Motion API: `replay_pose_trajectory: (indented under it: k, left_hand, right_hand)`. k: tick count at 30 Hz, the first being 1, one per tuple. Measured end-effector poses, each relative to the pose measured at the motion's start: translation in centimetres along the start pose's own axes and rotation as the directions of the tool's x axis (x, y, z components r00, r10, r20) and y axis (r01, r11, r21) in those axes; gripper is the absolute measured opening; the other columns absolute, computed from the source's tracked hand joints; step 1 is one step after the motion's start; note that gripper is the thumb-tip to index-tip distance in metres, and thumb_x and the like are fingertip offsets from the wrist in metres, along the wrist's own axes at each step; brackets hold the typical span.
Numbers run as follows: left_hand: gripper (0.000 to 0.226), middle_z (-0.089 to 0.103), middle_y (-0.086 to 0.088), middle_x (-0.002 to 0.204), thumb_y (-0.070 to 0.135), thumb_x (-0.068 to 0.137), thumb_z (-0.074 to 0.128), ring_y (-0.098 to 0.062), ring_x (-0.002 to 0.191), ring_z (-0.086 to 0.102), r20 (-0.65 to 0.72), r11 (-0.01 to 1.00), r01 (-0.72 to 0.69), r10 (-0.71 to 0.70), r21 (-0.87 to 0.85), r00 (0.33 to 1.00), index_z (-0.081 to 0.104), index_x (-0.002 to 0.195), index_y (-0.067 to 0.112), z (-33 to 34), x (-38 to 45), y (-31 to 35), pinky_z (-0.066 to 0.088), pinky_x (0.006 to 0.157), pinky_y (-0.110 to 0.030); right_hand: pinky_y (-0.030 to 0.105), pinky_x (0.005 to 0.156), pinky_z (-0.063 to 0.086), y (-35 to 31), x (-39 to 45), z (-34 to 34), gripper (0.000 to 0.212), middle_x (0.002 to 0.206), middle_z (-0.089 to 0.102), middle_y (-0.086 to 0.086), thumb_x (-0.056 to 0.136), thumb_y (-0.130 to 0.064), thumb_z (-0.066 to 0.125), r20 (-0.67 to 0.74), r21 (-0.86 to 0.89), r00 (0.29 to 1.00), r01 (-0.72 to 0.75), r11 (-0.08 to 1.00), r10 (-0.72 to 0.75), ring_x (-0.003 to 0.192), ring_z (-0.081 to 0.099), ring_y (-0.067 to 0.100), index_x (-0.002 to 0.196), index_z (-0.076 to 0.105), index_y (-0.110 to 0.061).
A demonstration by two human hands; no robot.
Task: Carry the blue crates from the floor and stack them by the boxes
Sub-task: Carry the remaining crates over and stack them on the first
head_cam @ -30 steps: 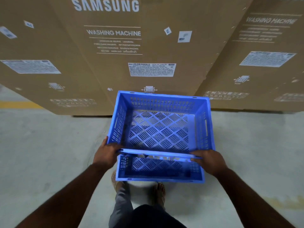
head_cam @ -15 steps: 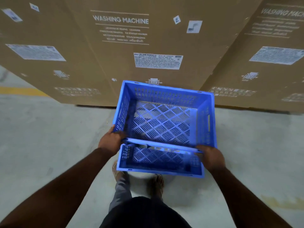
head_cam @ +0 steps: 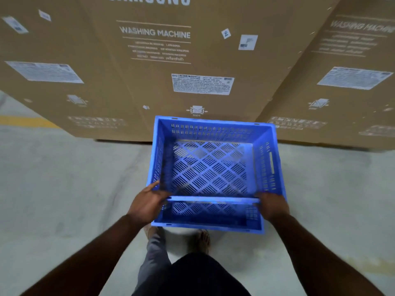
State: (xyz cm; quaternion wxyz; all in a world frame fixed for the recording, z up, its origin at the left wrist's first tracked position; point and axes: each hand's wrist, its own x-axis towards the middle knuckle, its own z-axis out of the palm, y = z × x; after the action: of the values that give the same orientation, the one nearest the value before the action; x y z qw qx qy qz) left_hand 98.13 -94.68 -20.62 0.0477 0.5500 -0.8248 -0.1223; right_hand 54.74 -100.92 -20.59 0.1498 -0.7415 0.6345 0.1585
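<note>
While both hands (head_cam: 210, 207) grip its near rim, blue crate (head_cam: 213, 167) nears boxes (head_cam: 160, 71).

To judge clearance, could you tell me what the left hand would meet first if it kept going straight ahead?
Probably the cardboard box: the left hand grips the blue crate and points toward it, though depth is unclear.

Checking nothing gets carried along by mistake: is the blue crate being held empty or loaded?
Empty. The blue crate shows its bare slotted bottom, with both the left hand and right hand gripping its near rim.
</note>
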Motion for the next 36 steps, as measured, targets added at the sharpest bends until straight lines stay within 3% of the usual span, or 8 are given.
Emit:
replay_pose_trajectory:
  k: [5,9,11,15,17,19,24,36]
  left_hand:
    - [0.020,0.076,0.004,0.080,0.021,0.075,0.068,-0.024,0.083,0.074,0.021,0.985,0.157,-0.159,0.069,0.987,0.076,0.093,0.025,-0.9,-1.0,-3.7,0.036,0.103,-0.034]
    - [0.030,0.075,0.011,0.091,0.025,0.074,0.076,-0.017,0.094,0.072,0.060,0.990,0.113,-0.118,0.080,0.991,0.072,0.102,0.037,-2.7,-0.8,-1.2,0.055,0.065,-0.022]
    - [0.035,0.074,0.013,0.101,0.017,0.075,0.066,-0.016,0.102,0.069,0.019,0.987,0.144,-0.146,0.072,0.989,0.071,0.106,0.034,-2.4,-1.0,-1.3,0.057,0.080,-0.027]
    - [0.029,0.072,-0.001,0.104,0.021,0.088,0.062,-0.028,0.104,0.067,0.241,0.931,0.327,-0.359,0.164,0.902,0.069,0.111,0.037,-3.3,0.1,-4.3,0.053,0.080,-0.034]
    - [0.027,0.072,0.000,0.100,0.028,0.088,0.064,-0.026,0.097,0.069,0.345,0.956,0.207,-0.270,0.207,0.899,0.067,0.113,0.039,-3.3,0.5,-3.8,0.053,0.075,-0.033]
    - [0.028,0.072,0.000,0.091,0.024,0.081,0.072,-0.027,0.088,0.071,0.292,0.962,0.205,-0.251,0.179,0.923,0.068,0.106,0.037,-2.2,-0.4,-3.0,0.057,0.067,-0.033]
    - [0.034,0.067,-0.001,0.116,0.025,0.091,0.057,-0.024,0.117,0.060,0.215,0.892,0.421,-0.449,0.167,0.867,0.065,0.120,0.040,-2.1,0.7,-2.9,0.051,0.088,-0.034]
    - [0.022,0.072,0.002,0.103,0.036,0.090,0.061,-0.025,0.108,0.065,0.194,0.909,0.417,-0.408,-0.006,0.892,0.069,0.111,0.040,-1.4,-1.3,-2.4,0.053,0.077,-0.034]
  right_hand:
    - [0.029,0.058,0.055,-1.7,-1.1,0.2,0.034,0.082,0.077,-0.005,0.065,-0.046,0.089,-0.216,0.129,0.972,0.126,0.984,-0.096,0.070,0.073,0.022,0.095,0.078,-0.035]
    - [0.032,0.099,0.047,-1.7,-0.8,2.4,0.043,0.129,0.068,-0.001,0.091,-0.051,0.057,0.059,0.146,0.995,0.069,0.987,-0.078,0.118,0.064,0.023,0.129,0.066,-0.033]
    - [0.031,0.099,0.047,-2.2,-0.9,2.6,0.042,0.134,0.065,-0.008,0.094,-0.056,0.052,0.131,0.109,0.990,0.036,0.993,-0.050,0.120,0.063,0.017,0.134,0.059,-0.044]
    - [0.027,0.067,0.056,-3.1,-2.1,4.1,0.037,0.091,0.078,-0.007,0.083,-0.061,0.057,-0.142,0.130,0.985,0.121,0.984,-0.102,0.077,0.074,0.016,0.105,0.076,-0.038]
    - [0.031,0.081,0.055,-3.2,-2.0,4.4,0.036,0.105,0.077,-0.004,0.087,-0.059,0.061,-0.035,0.099,0.998,0.059,0.993,-0.055,0.094,0.073,0.021,0.115,0.072,-0.040]
    - [0.033,0.093,0.052,-2.9,-1.7,4.4,0.042,0.119,0.073,-0.004,0.088,-0.060,0.061,0.052,0.095,0.999,-0.010,0.995,0.005,0.109,0.069,0.021,0.125,0.066,-0.043]
    - [0.028,0.056,0.053,-2.0,-1.1,1.6,0.030,0.075,0.075,-0.009,0.070,-0.061,0.078,-0.244,0.122,0.963,0.150,0.981,-0.117,0.064,0.071,0.017,0.085,0.075,-0.035]
    - [0.032,0.063,0.054,-2.0,-1.1,-0.4,0.035,0.079,0.075,-0.003,0.076,-0.062,0.061,-0.330,0.153,0.942,0.115,0.982,-0.059,0.074,0.071,0.025,0.091,0.075,-0.034]
